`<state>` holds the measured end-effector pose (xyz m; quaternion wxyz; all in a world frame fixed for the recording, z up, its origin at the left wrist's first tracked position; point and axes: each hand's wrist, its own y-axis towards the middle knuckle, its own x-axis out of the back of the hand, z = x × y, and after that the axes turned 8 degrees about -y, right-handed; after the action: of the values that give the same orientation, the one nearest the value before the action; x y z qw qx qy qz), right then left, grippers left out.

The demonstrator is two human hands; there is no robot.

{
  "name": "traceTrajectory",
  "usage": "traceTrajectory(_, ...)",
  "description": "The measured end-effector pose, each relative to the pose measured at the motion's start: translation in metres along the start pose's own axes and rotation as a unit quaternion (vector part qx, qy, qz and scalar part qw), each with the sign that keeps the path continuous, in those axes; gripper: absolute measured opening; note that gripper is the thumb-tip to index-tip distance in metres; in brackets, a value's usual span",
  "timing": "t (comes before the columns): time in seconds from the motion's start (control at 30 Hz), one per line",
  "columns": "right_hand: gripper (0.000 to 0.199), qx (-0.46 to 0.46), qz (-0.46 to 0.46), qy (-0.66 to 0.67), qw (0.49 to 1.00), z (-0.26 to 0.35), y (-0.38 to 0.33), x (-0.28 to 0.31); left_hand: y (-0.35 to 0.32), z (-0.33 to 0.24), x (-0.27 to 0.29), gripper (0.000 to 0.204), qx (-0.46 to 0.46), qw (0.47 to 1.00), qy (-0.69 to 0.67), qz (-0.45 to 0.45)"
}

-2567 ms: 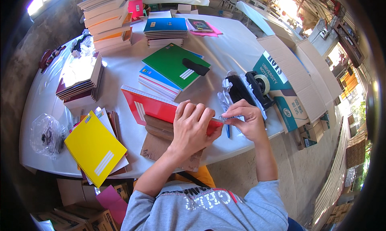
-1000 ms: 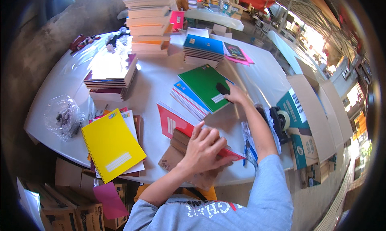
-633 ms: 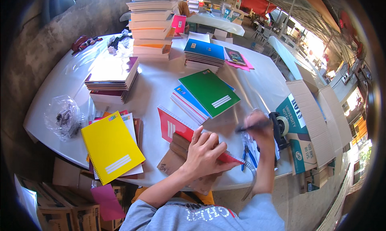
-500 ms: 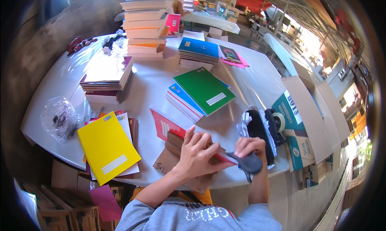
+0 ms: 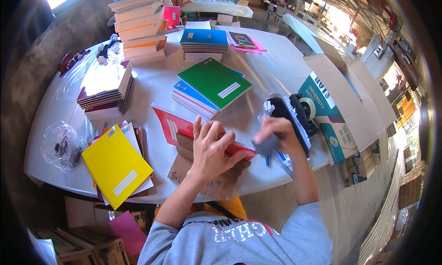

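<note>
My left hand [image 5: 209, 147] presses down on a red notebook [image 5: 172, 124] that lies on a brown paper wrap [image 5: 216, 184] at the table's near edge. Its fingers are spread over the cover, and the thumb is at the right end. My right hand [image 5: 276, 131] is closed round a small dark grey object [image 5: 266, 145], which is blurred, just right of the notebook's end. A green notebook [image 5: 214, 83] lies on a blue stack further back.
A black tape dispenser [image 5: 301, 110] and an open cardboard box [image 5: 340, 99] stand to the right. A yellow notebook [image 5: 115, 166] and a plastic bag [image 5: 60, 143] lie to the left. Tall book stacks [image 5: 138, 25] stand at the back of the white table [image 5: 276, 67].
My right hand reached to the green notebook, took a dark object off it and brought it back beside the red notebook. My left hand stayed on the red notebook.
</note>
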<state>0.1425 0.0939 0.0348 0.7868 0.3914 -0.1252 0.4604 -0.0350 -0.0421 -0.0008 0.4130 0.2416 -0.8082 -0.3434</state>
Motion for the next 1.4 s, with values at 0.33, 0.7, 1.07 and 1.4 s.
traceTrajectory(0.33,0.021,-0.003,-0.077,-0.042,0.996,-0.013,0.01,-0.007,0.0,0.004,-0.001,0.048,-0.008,1.0,-0.004,0.0)
traceTrajectory(0.7,0.035,0.031,0.025,-0.033,0.999,0.021,0.033,-0.015,0.002,0.002,0.008,0.066,0.074,0.995,-0.062,0.015)
traceTrajectory(1.07,0.022,-0.089,-0.136,0.069,0.984,-0.005,0.031,-0.019,0.021,0.049,0.032,0.074,0.098,0.989,0.111,-0.024)
traceTrajectory(1.4,0.014,-0.007,0.026,-0.156,0.987,0.01,0.065,-0.032,0.008,0.061,0.039,0.079,0.078,0.993,0.074,-0.049)
